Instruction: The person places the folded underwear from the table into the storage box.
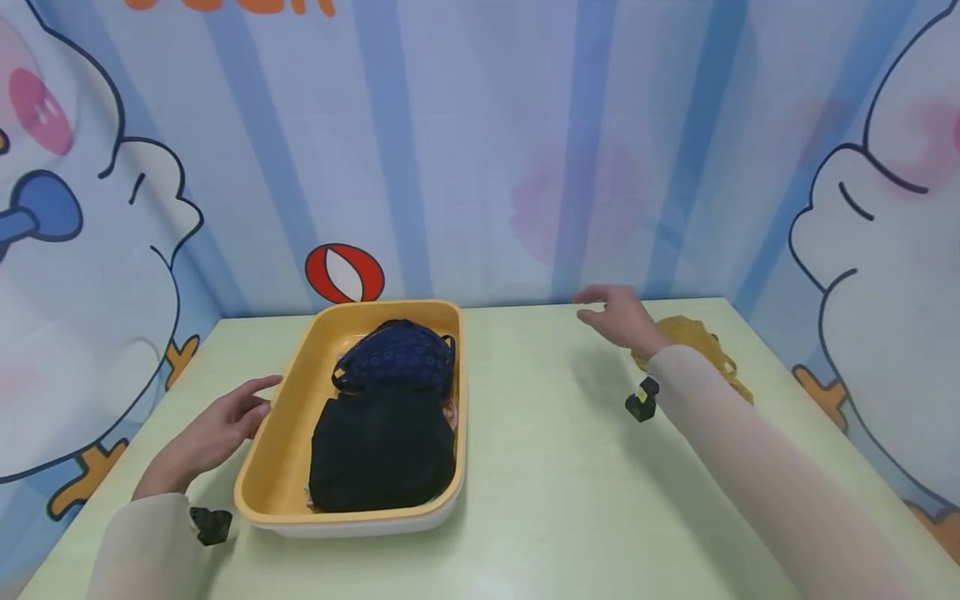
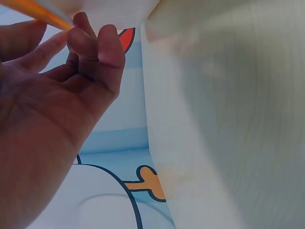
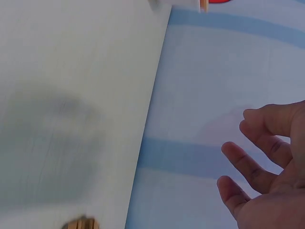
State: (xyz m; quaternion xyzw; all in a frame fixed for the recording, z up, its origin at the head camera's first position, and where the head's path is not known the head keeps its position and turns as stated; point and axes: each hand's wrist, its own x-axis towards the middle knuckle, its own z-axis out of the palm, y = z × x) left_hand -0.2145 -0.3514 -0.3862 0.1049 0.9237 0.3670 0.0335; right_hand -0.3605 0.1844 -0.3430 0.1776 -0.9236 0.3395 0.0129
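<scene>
A yellow bin (image 1: 288, 450) with a white outside stands left of centre on the table. Inside its right half lie a navy patterned fabric item (image 1: 397, 354) with thin straps and, nearer, a folded black cloth (image 1: 382, 450). My left hand (image 1: 217, 433) is at the bin's left rim, fingers loosely bent and touching the edge; the left wrist view shows the hand (image 2: 62, 90) beside the orange-lit rim. Over the table's far right side hovers my right hand (image 1: 618, 319), fingers spread and holding nothing. Partly hidden behind the right wrist lies a crumpled mustard-yellow cloth item (image 1: 693, 337).
The pale green table (image 1: 540, 467) ends at a blue striped backdrop (image 1: 480, 167) with printed cartoon figures. Similar panels rise on the left and right. Small black devices hang at both wrists, one of them a right wrist device (image 1: 642, 400).
</scene>
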